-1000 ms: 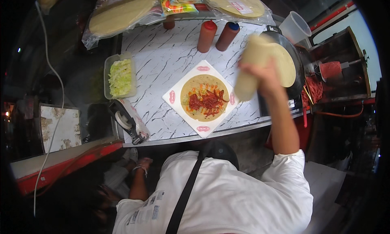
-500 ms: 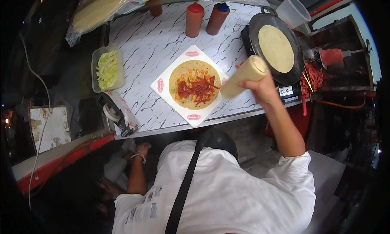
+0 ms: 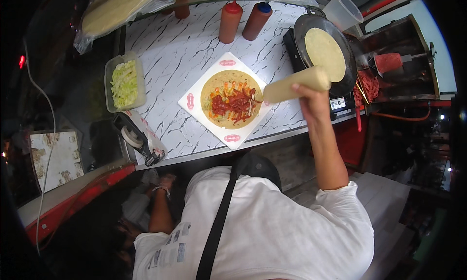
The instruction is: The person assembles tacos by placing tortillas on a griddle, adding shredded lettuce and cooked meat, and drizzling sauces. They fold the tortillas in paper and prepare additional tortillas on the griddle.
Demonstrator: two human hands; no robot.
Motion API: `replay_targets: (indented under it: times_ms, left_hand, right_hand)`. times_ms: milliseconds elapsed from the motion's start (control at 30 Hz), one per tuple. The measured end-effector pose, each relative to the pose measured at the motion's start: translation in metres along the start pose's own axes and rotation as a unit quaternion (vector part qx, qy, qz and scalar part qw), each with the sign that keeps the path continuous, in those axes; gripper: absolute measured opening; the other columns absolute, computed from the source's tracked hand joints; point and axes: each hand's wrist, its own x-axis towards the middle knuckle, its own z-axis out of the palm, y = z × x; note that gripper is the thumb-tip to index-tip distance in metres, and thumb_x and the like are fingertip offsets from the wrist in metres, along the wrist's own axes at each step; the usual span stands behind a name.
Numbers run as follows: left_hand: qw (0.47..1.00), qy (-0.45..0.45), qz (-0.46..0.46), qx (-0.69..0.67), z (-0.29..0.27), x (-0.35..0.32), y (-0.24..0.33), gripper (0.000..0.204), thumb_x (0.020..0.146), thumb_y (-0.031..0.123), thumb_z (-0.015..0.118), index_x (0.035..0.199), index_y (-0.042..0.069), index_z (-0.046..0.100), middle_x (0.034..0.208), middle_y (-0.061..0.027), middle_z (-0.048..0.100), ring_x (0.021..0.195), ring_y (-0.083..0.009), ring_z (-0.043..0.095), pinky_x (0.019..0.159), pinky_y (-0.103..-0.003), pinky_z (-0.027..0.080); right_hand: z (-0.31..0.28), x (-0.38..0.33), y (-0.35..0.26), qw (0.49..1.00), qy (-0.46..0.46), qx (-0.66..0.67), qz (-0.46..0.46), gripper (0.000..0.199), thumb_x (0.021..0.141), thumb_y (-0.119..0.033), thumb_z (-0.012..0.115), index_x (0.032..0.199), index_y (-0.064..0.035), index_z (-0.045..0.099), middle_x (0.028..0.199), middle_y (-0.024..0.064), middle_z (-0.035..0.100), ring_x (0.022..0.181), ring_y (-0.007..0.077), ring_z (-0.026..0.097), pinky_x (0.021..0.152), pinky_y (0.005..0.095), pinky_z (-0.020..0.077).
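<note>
Right hand (image 3: 311, 99) wrapped tight around a cream squeeze bottle (image 3: 296, 84), tipped almost flat, nozzle down at the right edge of the filled tortilla (image 3: 230, 98). Left hand (image 3: 163, 182) hanging low beside the body, below the counter edge, away from everything on top; fingers too dim to tell whether curled or loose.

Tortilla lying open on white paper (image 3: 192, 101), set cornerwise on the marble counter (image 3: 170, 42); red sauce, orange bits and pale strips across its middle. Just right of the bottle, a black pan (image 3: 304, 28) with a plain tortilla inside. At the far edge, two sauce bottles (image 3: 229, 21) upright, side by side. Far left, a tub of lettuce (image 3: 124, 81), and nearer the body a tape dispenser (image 3: 138, 140).
</note>
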Motion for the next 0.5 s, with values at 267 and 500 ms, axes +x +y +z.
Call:
replay_targets:
  times_ms: [267,500]
  left_hand:
    - [0.999,0.007,-0.018,-0.042,-0.016,-0.004,0.018,0.03,0.089,0.029,0.07,0.11,0.008,0.073,0.093,-0.0087,0.072,0.074,-0.0206,0.065,0.068,-0.038,0.053]
    - [0.998,0.014,-0.055,-0.028,-0.024,-0.014,0.026,0.033,0.088,0.033,0.071,0.111,0.01,0.074,0.091,-0.0074,0.072,0.074,-0.0183,0.064,0.068,-0.037,0.053]
  right_hand:
    - [0.011,-0.008,-0.016,0.999,0.01,-0.034,0.005,0.05,0.068,0.017,0.076,0.112,-0.0005,0.059,0.1,0.0109,0.066,0.095,0.0249,0.067,0.089,0.0414,0.0548]
    - [0.024,-0.016,-0.019,0.999,-0.004,-0.04,-0.018,0.058,0.065,0.016,0.079,0.115,-0.0035,0.057,0.101,0.0085,0.064,0.097,0.0239,0.066,0.09,0.042,0.0544]
